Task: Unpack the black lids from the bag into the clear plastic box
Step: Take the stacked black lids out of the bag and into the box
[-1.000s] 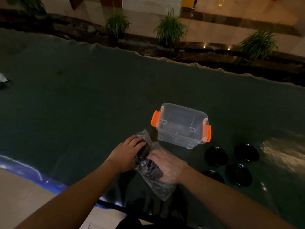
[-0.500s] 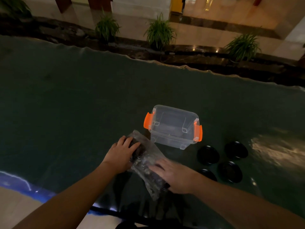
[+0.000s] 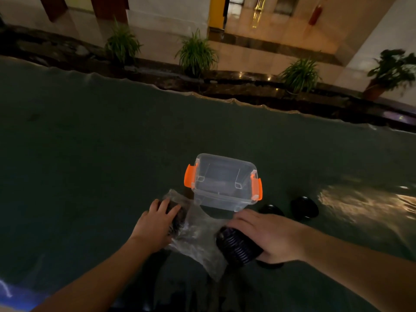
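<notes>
A clear plastic bag [image 3: 198, 239] lies on the dark table in front of me, with some black lids still in its far left end. My left hand [image 3: 157, 224] presses down on that end of the bag. My right hand [image 3: 267, 235] grips a stack of black lids [image 3: 236, 246] just outside the bag's right side. The clear plastic box [image 3: 225, 181] with orange clips stands open just beyond the bag. Loose black lids [image 3: 304, 208] lie on the table to the right of the box, partly hidden by my right hand.
The dark green table cover [image 3: 90, 154] stretches wide to the left and beyond the box. Its far edge [image 3: 225, 100] runs along a ledge with potted plants [image 3: 195, 55]. A bright reflection [image 3: 360, 201] lies at the right.
My right hand has moved right and drawn a stack of black lids out of the bag. The left hand stays on the bag's far end.
</notes>
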A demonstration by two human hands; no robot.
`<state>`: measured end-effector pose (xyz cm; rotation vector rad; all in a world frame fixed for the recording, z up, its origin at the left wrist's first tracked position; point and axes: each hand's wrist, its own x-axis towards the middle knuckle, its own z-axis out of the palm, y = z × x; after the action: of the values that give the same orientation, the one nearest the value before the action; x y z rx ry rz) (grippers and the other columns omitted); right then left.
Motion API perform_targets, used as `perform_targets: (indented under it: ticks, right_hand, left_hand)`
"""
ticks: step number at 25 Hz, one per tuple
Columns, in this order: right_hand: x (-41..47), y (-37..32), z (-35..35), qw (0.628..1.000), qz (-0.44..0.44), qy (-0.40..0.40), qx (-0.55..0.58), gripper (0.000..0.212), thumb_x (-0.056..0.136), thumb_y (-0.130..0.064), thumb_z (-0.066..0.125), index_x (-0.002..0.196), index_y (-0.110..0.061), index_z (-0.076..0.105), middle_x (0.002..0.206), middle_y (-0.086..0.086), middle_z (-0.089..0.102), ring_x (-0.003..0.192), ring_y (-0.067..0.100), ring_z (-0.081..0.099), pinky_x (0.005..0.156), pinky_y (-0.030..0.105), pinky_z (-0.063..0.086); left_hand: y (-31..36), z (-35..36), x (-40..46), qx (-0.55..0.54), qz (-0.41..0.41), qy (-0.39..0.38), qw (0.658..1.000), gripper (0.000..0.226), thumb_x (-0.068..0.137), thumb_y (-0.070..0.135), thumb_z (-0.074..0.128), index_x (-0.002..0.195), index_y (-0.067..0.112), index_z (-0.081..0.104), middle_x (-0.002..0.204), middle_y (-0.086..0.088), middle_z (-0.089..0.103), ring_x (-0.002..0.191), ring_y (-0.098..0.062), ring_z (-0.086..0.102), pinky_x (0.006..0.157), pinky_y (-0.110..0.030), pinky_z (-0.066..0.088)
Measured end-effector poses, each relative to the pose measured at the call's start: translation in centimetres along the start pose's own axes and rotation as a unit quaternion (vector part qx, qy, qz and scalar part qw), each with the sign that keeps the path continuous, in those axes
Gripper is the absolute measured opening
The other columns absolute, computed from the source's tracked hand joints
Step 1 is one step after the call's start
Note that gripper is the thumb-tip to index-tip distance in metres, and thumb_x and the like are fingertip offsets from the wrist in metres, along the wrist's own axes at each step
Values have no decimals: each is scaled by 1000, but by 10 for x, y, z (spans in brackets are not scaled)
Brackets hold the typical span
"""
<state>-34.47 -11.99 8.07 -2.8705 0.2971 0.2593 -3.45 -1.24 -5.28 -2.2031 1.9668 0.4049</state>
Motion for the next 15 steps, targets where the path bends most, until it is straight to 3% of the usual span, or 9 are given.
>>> perform_targets:
  ticks: [6, 11, 15]
  right_hand:
    - [36, 30, -71, 993, 42, 71, -82, 90, 71, -28, 87, 144, -19, 34, 138, 8, 51, 122, 24, 56, 96, 40, 55]
    - [81, 62, -88, 983, 40, 55, -168, 94, 66, -23, 91, 142, -16, 37, 135, 12, 56, 125, 30, 54, 100, 46, 52]
    - [112, 90, -66, 980, 24, -9, -195, 95, 71, -25, 89, 147, -21, 33, 143, 7, 52, 126, 26, 51, 102, 43, 50]
  left_hand:
    - [1, -2, -5, -8, 27, 14, 1000, 91, 86, 58, 61, 156, 32, 9, 164, -10, 14, 150, -40, 12, 113, -52, 35]
    - [0, 0, -11, -8, 36, 34, 999, 87, 91, 51, 57, 158, 32, 4, 167, -10, 9, 151, -41, 6, 116, -51, 31]
    - [-1, 1, -13, -23, 22, 43, 999, 91, 90, 58, 54, 158, 32, -1, 168, -11, 2, 153, -41, -1, 120, -53, 23]
